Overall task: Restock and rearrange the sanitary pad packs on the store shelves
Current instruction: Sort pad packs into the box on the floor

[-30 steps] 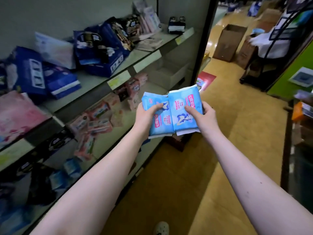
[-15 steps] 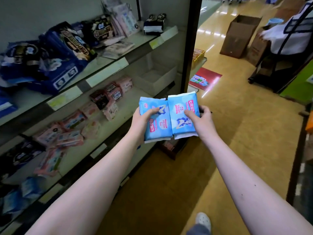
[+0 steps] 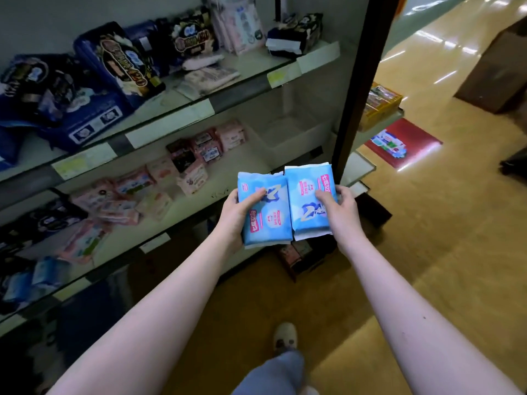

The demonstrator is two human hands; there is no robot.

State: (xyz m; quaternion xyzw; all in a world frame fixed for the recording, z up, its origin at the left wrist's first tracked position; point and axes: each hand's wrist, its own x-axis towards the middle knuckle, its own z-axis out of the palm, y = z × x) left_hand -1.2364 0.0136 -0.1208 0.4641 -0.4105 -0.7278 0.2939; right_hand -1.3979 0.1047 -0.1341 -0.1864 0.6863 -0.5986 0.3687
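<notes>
Two light-blue sanitary pad packs are held side by side in front of the shelf unit. My left hand [image 3: 233,216] grips the left blue pack [image 3: 266,220], thumb on its face. My right hand [image 3: 343,210] grips the right blue pack [image 3: 306,203] the same way. Both packs hover just off the front edge of the middle shelf [image 3: 228,172], near its right end. Pink packs [image 3: 196,155] lie scattered on that shelf. Dark blue packs [image 3: 94,89] crowd the top shelf.
A clear plastic bin [image 3: 288,135] sits at the middle shelf's right end beside a black upright post [image 3: 356,89]. Beyond it are a yellow box [image 3: 380,105], a red floor sticker [image 3: 402,142] and a brown carton [image 3: 496,72]. A dark box [image 3: 305,255] stands on the floor below my hands.
I have stepped forward along the aisle, so the shelves have slid left and nearer. Both hands keep the same hold on the two blue packs, now lower and closer to the middle shelf's right end.
</notes>
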